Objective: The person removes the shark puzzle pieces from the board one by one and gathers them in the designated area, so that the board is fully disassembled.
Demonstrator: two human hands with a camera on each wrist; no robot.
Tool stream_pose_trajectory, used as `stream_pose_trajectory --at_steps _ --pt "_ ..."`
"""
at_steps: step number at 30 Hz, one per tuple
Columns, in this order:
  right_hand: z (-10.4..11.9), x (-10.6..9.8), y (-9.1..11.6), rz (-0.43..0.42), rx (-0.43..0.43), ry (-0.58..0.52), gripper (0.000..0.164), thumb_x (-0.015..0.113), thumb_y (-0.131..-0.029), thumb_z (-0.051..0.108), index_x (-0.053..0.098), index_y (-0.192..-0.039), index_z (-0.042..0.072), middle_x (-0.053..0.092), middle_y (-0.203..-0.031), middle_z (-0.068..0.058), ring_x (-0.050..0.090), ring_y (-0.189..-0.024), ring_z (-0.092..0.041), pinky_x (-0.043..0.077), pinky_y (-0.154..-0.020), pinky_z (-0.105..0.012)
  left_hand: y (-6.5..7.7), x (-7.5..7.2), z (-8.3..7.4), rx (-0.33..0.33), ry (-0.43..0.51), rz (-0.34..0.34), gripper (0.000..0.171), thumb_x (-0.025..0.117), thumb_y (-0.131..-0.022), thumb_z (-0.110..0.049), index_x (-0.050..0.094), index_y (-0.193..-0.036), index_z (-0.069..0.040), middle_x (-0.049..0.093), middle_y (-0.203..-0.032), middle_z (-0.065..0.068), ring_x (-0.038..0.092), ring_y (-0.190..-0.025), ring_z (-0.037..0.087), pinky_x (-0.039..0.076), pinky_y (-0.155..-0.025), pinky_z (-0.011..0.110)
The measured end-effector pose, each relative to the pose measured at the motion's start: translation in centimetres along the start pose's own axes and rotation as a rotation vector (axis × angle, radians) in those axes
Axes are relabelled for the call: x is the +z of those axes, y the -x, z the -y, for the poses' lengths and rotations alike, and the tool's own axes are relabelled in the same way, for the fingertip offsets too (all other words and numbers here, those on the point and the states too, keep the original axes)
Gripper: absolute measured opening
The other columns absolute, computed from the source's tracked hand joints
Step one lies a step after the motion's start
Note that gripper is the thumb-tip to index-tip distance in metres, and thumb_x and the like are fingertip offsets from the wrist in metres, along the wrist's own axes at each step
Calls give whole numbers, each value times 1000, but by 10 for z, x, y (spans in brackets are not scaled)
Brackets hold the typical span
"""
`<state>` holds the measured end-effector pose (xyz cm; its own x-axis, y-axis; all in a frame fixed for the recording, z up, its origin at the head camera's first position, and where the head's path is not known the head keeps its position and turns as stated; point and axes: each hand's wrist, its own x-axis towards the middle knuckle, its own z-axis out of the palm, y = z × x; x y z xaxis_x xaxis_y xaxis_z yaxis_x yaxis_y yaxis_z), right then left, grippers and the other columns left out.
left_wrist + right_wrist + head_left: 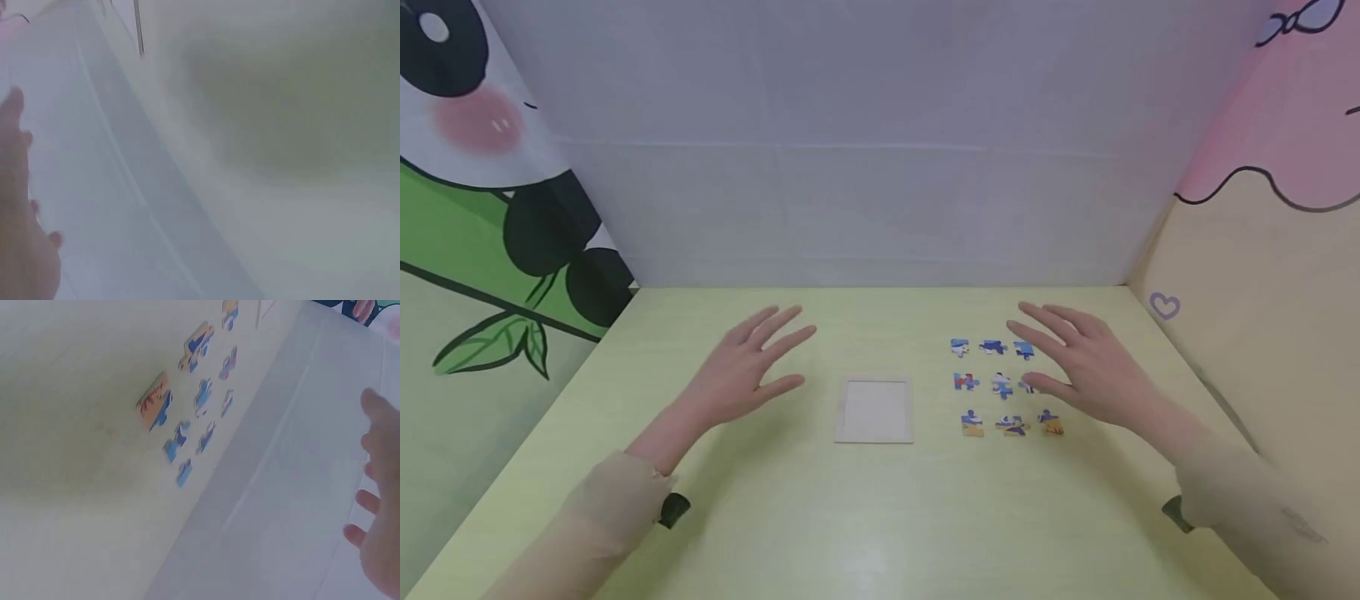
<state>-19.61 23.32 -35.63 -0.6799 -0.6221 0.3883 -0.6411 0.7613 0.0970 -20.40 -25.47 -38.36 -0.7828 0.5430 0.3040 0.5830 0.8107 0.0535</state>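
In the head view my left hand (741, 367) hovers over the table with its fingers straight and spread, holding nothing. A square pale puzzle tray (876, 412) lies flat to the right of it. My right hand (1090, 367) is likewise held above the table, fingers extended and spread, with nothing in its grasp. Under and beside its fingertips lie several loose jigsaw pieces (1002, 385), set out in rough rows, printed in blue, white and orange. The right thumb partly hides one of them. From the right wrist, an orange and blue corner piece (154, 403) appears nearest the camera.
The pale yellow-green table (880, 525) meets a whitish cloth wall (872, 208) at its far edge. Printed cartoon panels stand on both sides, a green leafy one (512, 342) at left and a pink and cream one (1262, 275) at right.
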Motion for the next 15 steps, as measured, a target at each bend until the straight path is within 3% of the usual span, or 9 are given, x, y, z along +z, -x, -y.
stream_pose_trajectory --at_steps 2,5,8,11,15 --pt "-10 -2 8 -33 -19 58 75 52 -91 64 35 -154 26 27 -163 -7 24 -148 -36 16 -116 -63 4 -12 16 47 -170 -36 80 61 -87 -63 31 -155 -32 13 -167 5 8 -154 35 15 -118 65" --pt "-27 -1 22 -22 36 87 85 46 -87 76 26 -156 31 14 -167 -6 5 -154 -36 1 -117 -68 13 -22 42 36 -294 -32 92 61 -79 -73 28 -155 -34 0 -168 6 -11 -155 34 -1 -117 70" --pt "-45 1 38 39 137 96 93 56 -82 75 21 -158 33 6 -168 -7 -6 -155 -35 -7 -115 -70 27 -22 69 -46 -338 0 97 62 -75 -77 28 -155 -34 -7 -168 7 -20 -153 34 -12 -115 69" --pt "-58 4 50 97 219 103 99 66 -77 70 20 -158 33 6 -168 -8 -5 -154 -38 -3 -113 -74 41 -17 91 -139 -354 37 99 61 -74 -78 26 -155 -35 -14 -167 8 -24 -152 34 -16 -113 70" --pt "-65 7 57 117 256 100 101 68 -76 68 21 -158 32 10 -166 -11 -2 -154 -40 2 -110 -76 51 -11 104 -203 -351 59 100 59 -74 -80 24 -156 -36 -19 -166 8 -26 -151 33 -18 -111 71"
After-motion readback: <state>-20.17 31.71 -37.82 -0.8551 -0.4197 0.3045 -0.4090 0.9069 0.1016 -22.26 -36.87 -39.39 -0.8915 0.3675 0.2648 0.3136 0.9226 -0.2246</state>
